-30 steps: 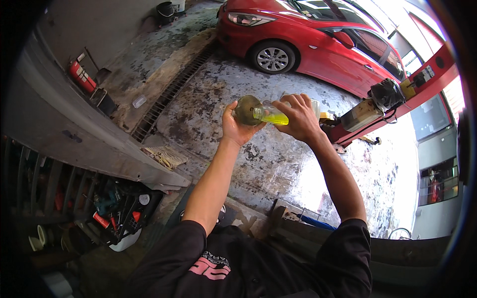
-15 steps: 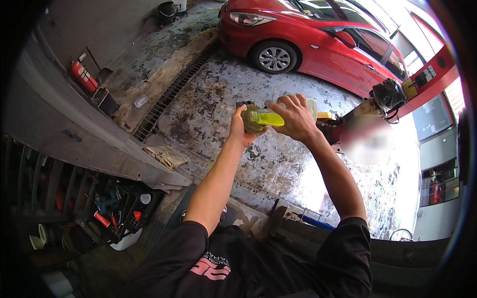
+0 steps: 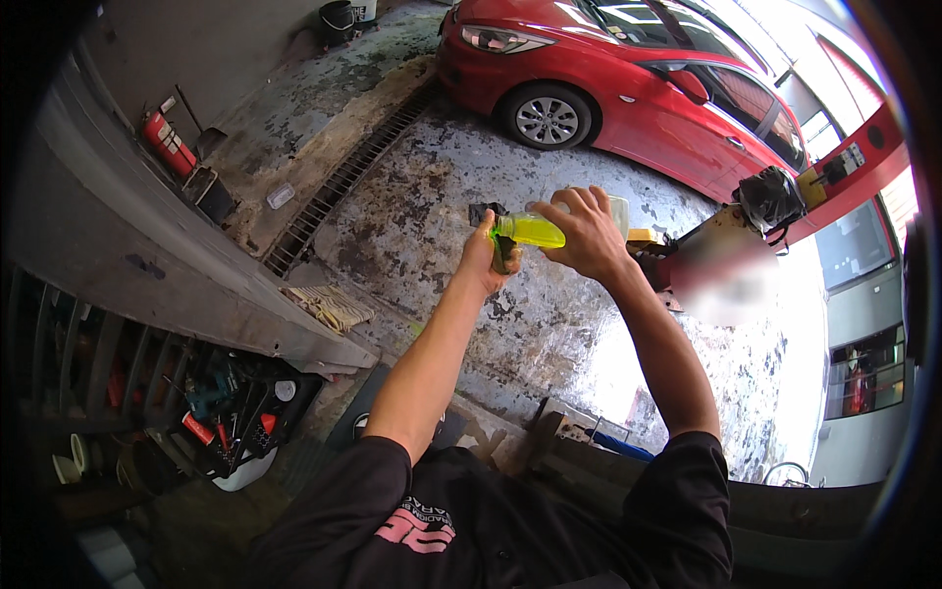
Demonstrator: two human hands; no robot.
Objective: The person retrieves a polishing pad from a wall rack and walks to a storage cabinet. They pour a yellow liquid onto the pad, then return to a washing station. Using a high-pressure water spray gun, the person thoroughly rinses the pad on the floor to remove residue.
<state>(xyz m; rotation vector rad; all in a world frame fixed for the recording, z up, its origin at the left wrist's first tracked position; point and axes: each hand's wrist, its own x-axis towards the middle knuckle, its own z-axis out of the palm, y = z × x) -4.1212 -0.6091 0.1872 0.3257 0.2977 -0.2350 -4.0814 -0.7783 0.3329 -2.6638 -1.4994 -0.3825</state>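
My right hand (image 3: 589, 236) is wrapped round a clear bottle (image 3: 618, 208) tipped almost level, its neck pointing left. Bright yellow-green liquid (image 3: 532, 231) fills the neck end. Just left of it, my left hand (image 3: 484, 260) grips a small dark container (image 3: 508, 257), with a bright green streak near its top. The bottle's mouth is at that container's top edge; whether they touch, I cannot tell. A black piece (image 3: 481, 213) sticks out beyond my left thumb, and its kind is unclear. Much of both held things is hidden by my fingers.
A red car (image 3: 628, 118) stands beyond my hands on the stained floor. A floor drain grate (image 3: 339, 187) runs at left, near a fire extinguisher (image 3: 169, 144). Tools lie in a black tray (image 3: 294, 407) at lower left. A red post (image 3: 863, 177) rises at right.
My left hand has turned the dark container, so its round top shows less. More of the bottle's neck and yellow-green liquid now shows. My right hand stays nearly in place.
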